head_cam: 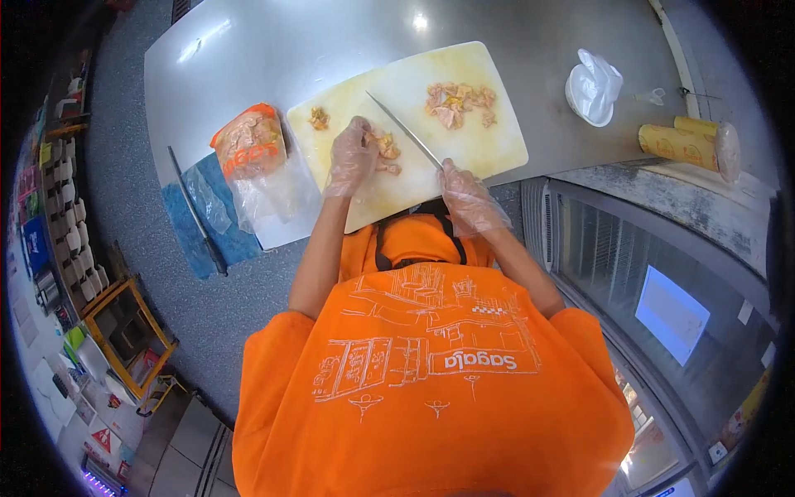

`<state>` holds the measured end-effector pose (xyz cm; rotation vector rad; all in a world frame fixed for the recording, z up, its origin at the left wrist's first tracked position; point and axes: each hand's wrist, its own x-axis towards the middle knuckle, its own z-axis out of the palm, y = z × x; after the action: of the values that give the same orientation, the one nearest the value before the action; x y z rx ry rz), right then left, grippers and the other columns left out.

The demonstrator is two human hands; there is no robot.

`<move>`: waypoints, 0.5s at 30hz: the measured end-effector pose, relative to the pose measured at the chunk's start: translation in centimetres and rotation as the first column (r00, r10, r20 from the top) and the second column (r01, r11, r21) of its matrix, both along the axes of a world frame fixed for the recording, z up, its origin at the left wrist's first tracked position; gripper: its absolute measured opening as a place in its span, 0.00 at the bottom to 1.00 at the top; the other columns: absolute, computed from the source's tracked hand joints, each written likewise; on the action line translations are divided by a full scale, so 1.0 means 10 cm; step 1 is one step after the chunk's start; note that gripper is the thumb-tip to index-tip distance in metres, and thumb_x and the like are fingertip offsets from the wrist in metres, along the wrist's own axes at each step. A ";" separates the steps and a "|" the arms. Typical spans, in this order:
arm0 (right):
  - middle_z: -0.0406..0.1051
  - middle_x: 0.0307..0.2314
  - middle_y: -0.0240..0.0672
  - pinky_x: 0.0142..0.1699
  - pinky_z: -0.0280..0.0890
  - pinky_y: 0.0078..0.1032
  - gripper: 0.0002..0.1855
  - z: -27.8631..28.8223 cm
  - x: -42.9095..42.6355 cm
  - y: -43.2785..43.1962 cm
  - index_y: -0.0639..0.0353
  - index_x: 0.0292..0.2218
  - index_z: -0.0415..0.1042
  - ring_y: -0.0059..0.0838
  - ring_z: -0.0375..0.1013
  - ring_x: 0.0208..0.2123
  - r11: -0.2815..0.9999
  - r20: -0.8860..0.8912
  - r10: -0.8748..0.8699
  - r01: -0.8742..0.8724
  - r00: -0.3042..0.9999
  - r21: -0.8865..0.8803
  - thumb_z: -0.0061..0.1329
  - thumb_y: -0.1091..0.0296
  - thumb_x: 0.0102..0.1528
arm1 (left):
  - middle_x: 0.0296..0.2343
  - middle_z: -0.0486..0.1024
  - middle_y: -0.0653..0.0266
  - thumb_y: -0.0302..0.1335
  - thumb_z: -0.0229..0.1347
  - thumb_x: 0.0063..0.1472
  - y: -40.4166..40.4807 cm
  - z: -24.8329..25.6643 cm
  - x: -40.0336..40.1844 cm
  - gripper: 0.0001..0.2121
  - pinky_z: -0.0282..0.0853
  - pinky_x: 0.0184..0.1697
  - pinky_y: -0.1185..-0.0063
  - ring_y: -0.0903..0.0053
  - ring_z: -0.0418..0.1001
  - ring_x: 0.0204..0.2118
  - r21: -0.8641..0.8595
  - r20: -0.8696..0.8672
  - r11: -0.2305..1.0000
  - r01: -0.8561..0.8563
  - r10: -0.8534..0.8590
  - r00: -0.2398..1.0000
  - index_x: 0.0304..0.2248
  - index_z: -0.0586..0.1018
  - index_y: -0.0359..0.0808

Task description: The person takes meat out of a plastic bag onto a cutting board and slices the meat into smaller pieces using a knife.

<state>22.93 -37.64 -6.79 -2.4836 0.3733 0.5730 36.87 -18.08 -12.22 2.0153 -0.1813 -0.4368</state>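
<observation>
My right hand (470,197), in a clear plastic glove, grips the handle of a long kitchen knife (405,130). The blade points up and left across the white cutting board (422,177). My left hand (351,156), also gloved, has its fingers curled on the edge of a raw chicken piece (387,148) in the middle of the board; its fingertips are partly hidden. Cut chicken pieces (456,104) lie spread out on the board's right side. A small yellowish scrap (319,118) sits near the far left corner.
Left of the board, a plastic bag of raw chicken (251,143) and a honing steel (194,205) lie by a blue cloth (192,248). A white bowl with a plastic bag (593,90) and yellow printed rolls (680,146) stand at right. Below them is a glass-fronted cabinet (608,242).
</observation>
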 end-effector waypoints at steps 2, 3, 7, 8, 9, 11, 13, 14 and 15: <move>0.75 0.32 0.63 0.47 0.67 0.57 0.16 0.10 0.05 0.05 0.63 0.43 0.64 0.66 0.75 0.41 0.998 -0.035 -0.025 0.027 0.999 0.050 0.34 0.58 0.70 | 0.26 0.76 0.58 0.17 0.54 0.62 0.09 -0.16 0.05 0.07 0.75 0.29 0.74 0.73 0.80 0.27 0.139 0.189 0.985 0.099 -0.124 0.974 0.38 0.74 0.36; 0.74 0.31 0.64 0.47 0.66 0.58 0.17 0.13 0.06 0.04 0.64 0.44 0.64 0.67 0.74 0.41 0.993 -0.079 -0.067 0.074 0.995 0.092 0.34 0.57 0.70 | 0.26 0.76 0.58 0.17 0.54 0.62 0.02 -0.10 0.03 0.07 0.75 0.29 0.74 0.73 0.80 0.27 0.134 0.186 0.986 0.098 -0.122 0.975 0.38 0.74 0.36; 0.74 0.31 0.67 0.45 0.65 0.59 0.18 0.12 -0.01 0.03 0.64 0.44 0.65 0.70 0.74 0.39 0.972 -0.108 -0.195 0.207 0.975 0.113 0.34 0.56 0.70 | 0.27 0.78 0.66 0.18 0.55 0.63 -0.33 0.10 -0.01 0.06 0.74 0.33 0.79 0.78 0.78 0.29 -0.492 -0.424 0.837 -0.241 0.011 0.905 0.39 0.76 0.34; 0.73 0.30 0.67 0.44 0.64 0.59 0.19 0.11 -0.03 0.00 0.64 0.45 0.65 0.71 0.73 0.38 0.955 -0.092 -0.261 0.271 0.961 0.117 0.34 0.55 0.70 | 0.27 0.79 0.68 0.19 0.55 0.63 -0.38 0.05 0.01 0.04 0.74 0.34 0.78 0.78 0.78 0.29 -0.555 -0.439 0.781 -0.287 0.018 0.898 0.38 0.77 0.32; 0.73 0.30 0.68 0.43 0.64 0.60 0.20 0.11 -0.06 -0.04 0.64 0.45 0.65 0.72 0.73 0.38 0.934 -0.075 -0.330 0.337 0.941 0.119 0.34 0.54 0.71 | 0.27 0.79 0.68 0.19 0.55 0.63 -0.43 -0.04 0.01 0.04 0.74 0.34 0.78 0.78 0.78 0.29 -0.558 -0.441 0.778 -0.289 0.017 0.897 0.38 0.77 0.32; 0.73 0.29 0.67 0.43 0.64 0.60 0.19 0.06 -0.08 -0.09 0.64 0.45 0.65 0.71 0.73 0.37 0.939 -0.047 -0.321 0.324 0.946 0.111 0.34 0.54 0.70 | 0.31 0.82 0.62 0.22 0.56 0.62 -0.47 -0.22 -0.01 0.03 0.74 0.38 0.71 0.70 0.80 0.33 -0.306 -0.090 0.952 0.023 -0.053 0.994 0.34 0.80 0.32; 0.74 0.29 0.67 0.43 0.64 0.60 0.19 0.03 -0.07 -0.11 0.64 0.44 0.66 0.71 0.74 0.37 0.939 -0.020 -0.329 0.329 0.944 0.103 0.34 0.54 0.70 | 0.30 0.81 0.57 0.23 0.56 0.61 -0.42 -0.32 -0.05 0.04 0.74 0.39 0.68 0.64 0.80 0.35 -0.172 0.090 0.980 0.101 -0.086 0.992 0.33 0.81 0.33; 0.74 0.28 0.66 0.43 0.65 0.60 0.19 0.01 -0.06 -0.08 0.63 0.44 0.66 0.71 0.74 0.37 0.957 -0.027 -0.278 0.279 0.960 0.082 0.35 0.55 0.70 | 0.30 0.80 0.52 0.24 0.57 0.60 -0.38 -0.36 -0.06 0.04 0.73 0.41 0.64 0.58 0.79 0.36 -0.023 0.263 0.990 0.142 -0.131 0.956 0.32 0.82 0.33; 0.74 0.28 0.66 0.42 0.65 0.60 0.18 -0.02 -0.08 -0.06 0.63 0.44 0.66 0.70 0.74 0.36 0.970 -0.040 -0.235 0.237 0.971 0.060 0.35 0.56 0.70 | 0.30 0.80 0.52 0.24 0.57 0.60 -0.38 -0.33 -0.08 0.04 0.73 0.41 0.64 0.58 0.79 0.36 -0.024 0.258 0.987 0.158 -0.146 0.955 0.32 0.82 0.33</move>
<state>22.10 -38.26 -6.96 -2.3275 0.6431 0.5186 36.11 -21.87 -15.56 2.0166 -0.5042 -0.2639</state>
